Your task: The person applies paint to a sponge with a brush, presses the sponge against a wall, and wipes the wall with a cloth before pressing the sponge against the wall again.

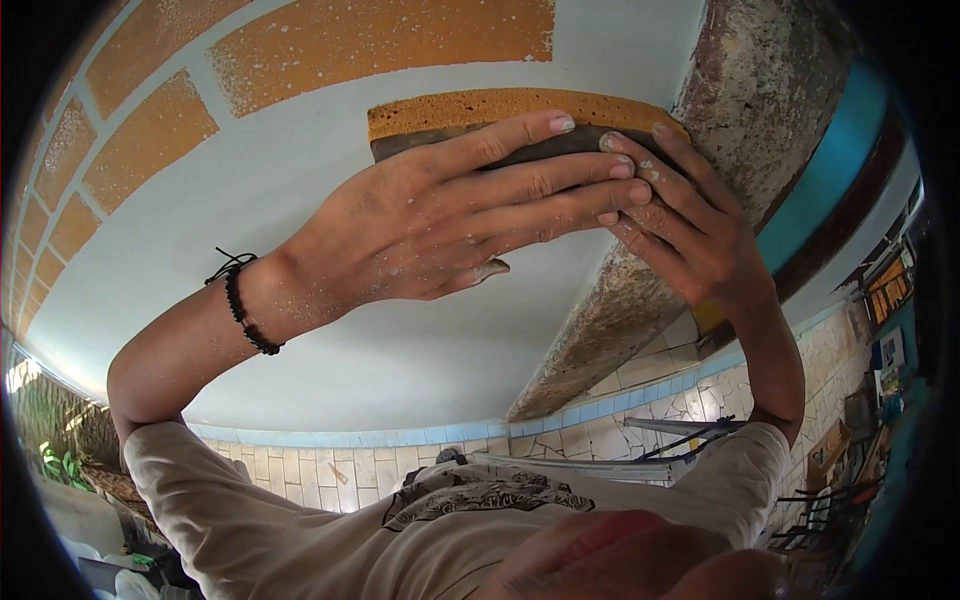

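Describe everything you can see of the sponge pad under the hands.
The sponge pad is long and orange-yellow, pitted with dark pores, with a dark grey backing on its near side. It lies crosswise before the pale surface; contact there is hidden. The left hand and right hand overlap on the backing, hiding part of it.

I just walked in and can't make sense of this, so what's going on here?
A person is holding a sponge-faced pad up with both bare hands, and it seems to be against the pale wall. The left hand lies flat across its dark back, fingertips overlapping the right hand near one end. Pale specks dot both hands and the orange blocks on the wall.
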Action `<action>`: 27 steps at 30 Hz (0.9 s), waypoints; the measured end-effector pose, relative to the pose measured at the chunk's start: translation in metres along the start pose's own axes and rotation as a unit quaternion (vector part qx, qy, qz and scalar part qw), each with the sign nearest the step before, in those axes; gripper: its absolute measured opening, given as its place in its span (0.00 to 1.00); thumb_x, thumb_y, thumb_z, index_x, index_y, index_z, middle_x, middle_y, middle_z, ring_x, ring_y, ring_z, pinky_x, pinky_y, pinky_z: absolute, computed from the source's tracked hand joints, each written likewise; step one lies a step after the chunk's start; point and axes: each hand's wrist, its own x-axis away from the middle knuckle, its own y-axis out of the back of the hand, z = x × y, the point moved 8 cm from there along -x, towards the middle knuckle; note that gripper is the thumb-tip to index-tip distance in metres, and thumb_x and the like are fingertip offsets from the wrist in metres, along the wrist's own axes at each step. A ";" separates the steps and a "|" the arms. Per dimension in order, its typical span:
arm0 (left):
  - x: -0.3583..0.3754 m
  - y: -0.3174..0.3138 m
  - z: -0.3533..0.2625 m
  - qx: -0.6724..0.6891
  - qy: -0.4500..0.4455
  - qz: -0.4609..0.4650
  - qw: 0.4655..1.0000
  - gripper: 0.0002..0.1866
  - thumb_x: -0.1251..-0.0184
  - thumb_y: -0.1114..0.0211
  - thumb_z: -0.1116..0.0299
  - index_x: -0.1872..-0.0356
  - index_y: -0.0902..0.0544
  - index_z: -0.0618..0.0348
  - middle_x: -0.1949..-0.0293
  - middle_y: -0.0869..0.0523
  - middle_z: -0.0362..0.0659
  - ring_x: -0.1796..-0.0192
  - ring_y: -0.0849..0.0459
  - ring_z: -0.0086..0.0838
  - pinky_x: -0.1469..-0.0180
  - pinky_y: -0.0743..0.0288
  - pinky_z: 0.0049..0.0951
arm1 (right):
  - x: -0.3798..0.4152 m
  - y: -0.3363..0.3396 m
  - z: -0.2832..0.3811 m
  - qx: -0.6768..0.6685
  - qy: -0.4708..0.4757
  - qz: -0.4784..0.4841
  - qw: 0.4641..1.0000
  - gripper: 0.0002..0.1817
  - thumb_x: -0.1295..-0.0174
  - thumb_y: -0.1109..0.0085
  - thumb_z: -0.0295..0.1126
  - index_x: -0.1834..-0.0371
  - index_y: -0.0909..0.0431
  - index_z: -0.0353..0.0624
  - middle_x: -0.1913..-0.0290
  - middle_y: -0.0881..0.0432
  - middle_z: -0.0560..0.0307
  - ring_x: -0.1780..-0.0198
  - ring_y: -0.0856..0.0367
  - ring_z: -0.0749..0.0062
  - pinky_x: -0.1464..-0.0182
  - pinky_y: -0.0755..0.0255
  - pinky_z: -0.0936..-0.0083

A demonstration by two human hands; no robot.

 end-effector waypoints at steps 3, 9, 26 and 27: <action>0.001 -0.002 0.001 -0.046 0.005 -0.032 0.998 0.58 0.50 0.26 0.41 0.16 0.46 0.34 0.17 0.43 0.20 0.19 0.39 0.15 0.11 0.54 0.37 | -0.002 0.000 0.000 -0.005 0.000 -0.013 1.000 0.09 0.42 0.27 0.34 0.59 0.09 0.47 0.40 0.12 0.58 0.29 0.22 0.65 0.22 0.28 0.51; 0.001 -0.004 0.001 -0.030 0.006 -0.030 0.999 0.58 0.49 0.27 0.40 0.16 0.47 0.33 0.16 0.45 0.20 0.19 0.39 0.15 0.10 0.55 0.37 | 0.000 -0.001 -0.002 -0.006 -0.003 -0.021 1.000 0.10 0.43 0.26 0.34 0.60 0.10 0.46 0.41 0.11 0.58 0.30 0.21 0.65 0.22 0.28 0.51; 0.001 -0.011 0.015 0.073 -0.033 0.011 0.997 0.65 0.56 0.22 0.44 0.15 0.50 0.36 0.15 0.46 0.24 0.16 0.43 0.20 0.11 0.57 0.43 | 0.003 -0.016 -0.012 -0.020 0.010 -0.032 0.999 0.10 0.42 0.27 0.33 0.58 0.09 0.45 0.40 0.12 0.57 0.30 0.21 0.60 0.23 0.28 0.50; 0.002 -0.006 0.013 0.073 -0.027 -0.003 0.997 0.61 0.54 0.22 0.44 0.17 0.45 0.37 0.16 0.44 0.24 0.17 0.41 0.20 0.11 0.55 0.43 | 0.004 -0.013 -0.010 -0.018 0.013 -0.035 0.999 0.10 0.42 0.27 0.33 0.58 0.09 0.46 0.40 0.12 0.57 0.29 0.21 0.60 0.22 0.28 0.50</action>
